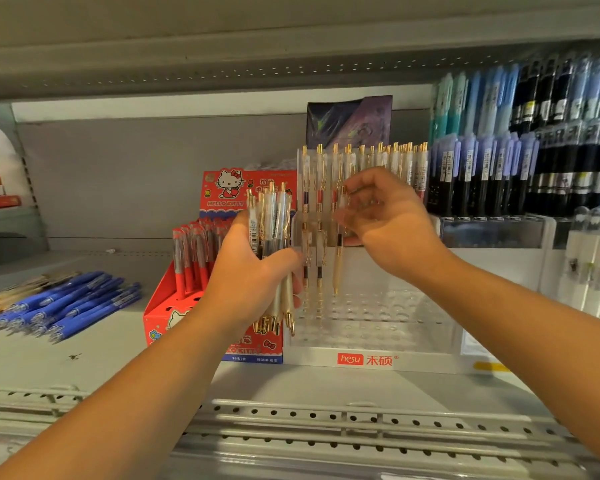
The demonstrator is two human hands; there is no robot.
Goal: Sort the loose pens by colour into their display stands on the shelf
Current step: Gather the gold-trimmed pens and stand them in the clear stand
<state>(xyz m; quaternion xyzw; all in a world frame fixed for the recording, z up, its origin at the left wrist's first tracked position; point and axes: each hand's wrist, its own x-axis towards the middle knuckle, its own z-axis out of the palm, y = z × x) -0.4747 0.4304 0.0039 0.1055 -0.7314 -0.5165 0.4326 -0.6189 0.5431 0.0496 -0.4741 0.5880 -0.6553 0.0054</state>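
— Pen bundle (274, 223), where's it at?
— In the left hand (246, 282), approx centre of shot, just in front of the red Hello Kitty box (160, 320). Fingers & thumb wrap round a fistful of white pens w/ gold clips, tips pointing down.
— Right hand (392, 223)?
— Thumb & fingertips pinch a single pen (337, 268) near its top. It's upright, tip hanging over the hole grid of the clear stand (423, 360). Can't tell if the tip sits in a hole.
— Where's the stand?
— On the shelf (94, 362), touching the Kitty box on its right side, red "hesu" label on the near edge.
— Anything standing in it?
— Yes. The far row (364, 157) is packed w/ the same white/gold type, some showing red or blue inside. Two more pens (320, 271) stand on the middle tier, just left of the pinched one.
— Rest of the shelf?
— Loose blue pens (73, 303) lie heaped at near left, w/ gold-ish pens (0, 299) beside them, blurred. Red pens (191, 251) stand in the Kitty box. Far right: racks of dark & pale-blue pens (534, 161), too blurred for detail.
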